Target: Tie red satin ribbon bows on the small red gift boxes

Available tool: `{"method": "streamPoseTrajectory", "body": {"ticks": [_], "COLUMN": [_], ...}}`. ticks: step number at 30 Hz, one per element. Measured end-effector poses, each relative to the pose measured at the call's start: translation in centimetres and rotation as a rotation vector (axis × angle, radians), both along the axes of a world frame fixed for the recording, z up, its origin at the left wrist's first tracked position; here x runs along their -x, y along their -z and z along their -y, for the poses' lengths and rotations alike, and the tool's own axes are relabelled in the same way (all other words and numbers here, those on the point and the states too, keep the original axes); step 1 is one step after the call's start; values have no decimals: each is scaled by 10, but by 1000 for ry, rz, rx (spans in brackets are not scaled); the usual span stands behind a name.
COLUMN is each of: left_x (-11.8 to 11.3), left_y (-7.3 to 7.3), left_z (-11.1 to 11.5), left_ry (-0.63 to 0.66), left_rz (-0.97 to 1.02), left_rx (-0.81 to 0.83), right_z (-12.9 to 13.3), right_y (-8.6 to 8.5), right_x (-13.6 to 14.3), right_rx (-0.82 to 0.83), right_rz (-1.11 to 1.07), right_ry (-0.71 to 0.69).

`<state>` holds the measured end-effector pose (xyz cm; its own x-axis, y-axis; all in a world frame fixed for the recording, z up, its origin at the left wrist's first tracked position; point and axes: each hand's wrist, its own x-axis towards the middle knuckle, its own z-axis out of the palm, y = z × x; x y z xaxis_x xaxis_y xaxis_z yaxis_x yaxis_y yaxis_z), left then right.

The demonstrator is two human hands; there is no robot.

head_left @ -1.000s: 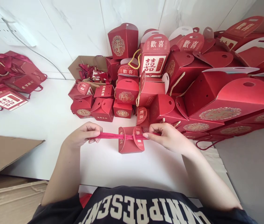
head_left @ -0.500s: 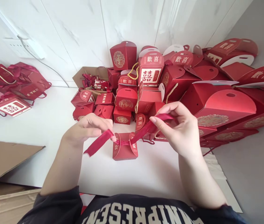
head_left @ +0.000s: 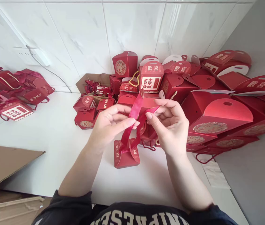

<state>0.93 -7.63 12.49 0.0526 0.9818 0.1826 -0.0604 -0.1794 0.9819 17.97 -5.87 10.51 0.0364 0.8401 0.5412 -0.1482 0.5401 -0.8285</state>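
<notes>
A small red gift box (head_left: 127, 158) stands on the white table in front of me, its curved flaps folded together at the top. A dark red satin ribbon (head_left: 134, 112) runs through the flaps, and both of its ends rise from the box. My left hand (head_left: 113, 126) pinches one end between thumb and fingers, the tip pointing up and away. In my right hand (head_left: 171, 125) the other end is pinched between thumb and forefinger, close to the left hand. Both hands are above the box, not touching it.
Many red boxes (head_left: 221, 106) are stacked at the right and back. Ribbon-tied boxes (head_left: 15, 111) sit at the left. An open cardboard box (head_left: 82, 84) with small red items stands against the tiled wall. Brown cardboard (head_left: 8, 162) lies at the left front.
My left hand has moved up and right, lifting its ribbon end from beside the box to above it. My right hand has shifted slightly left. The view has tilted a little.
</notes>
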Motion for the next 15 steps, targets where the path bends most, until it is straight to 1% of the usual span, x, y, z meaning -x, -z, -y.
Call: {"method": "streamPoseTrajectory", "body": {"ticks": [2, 6, 9, 12, 15], "left_x": [-4, -8, -11, -12, -12], "left_y": [8, 21, 23, 23, 23], "left_z": [0, -3, -6, -6, -7], "left_ry": [29, 105, 132, 127, 120], "left_rz": [-13, 26, 60, 36, 9], "left_rx": [25, 1, 25, 72, 85], "right_z": [-2, -4, -6, -7, -8], "right_y": [3, 6, 6, 6, 6], "right_x": [1, 0, -2, -4, -6], "right_rx": [21, 64, 69, 76, 84], "right_rz": [-20, -37, -43, -43, -52], "right_ry": [-28, -56, -72, -79, -83]}}
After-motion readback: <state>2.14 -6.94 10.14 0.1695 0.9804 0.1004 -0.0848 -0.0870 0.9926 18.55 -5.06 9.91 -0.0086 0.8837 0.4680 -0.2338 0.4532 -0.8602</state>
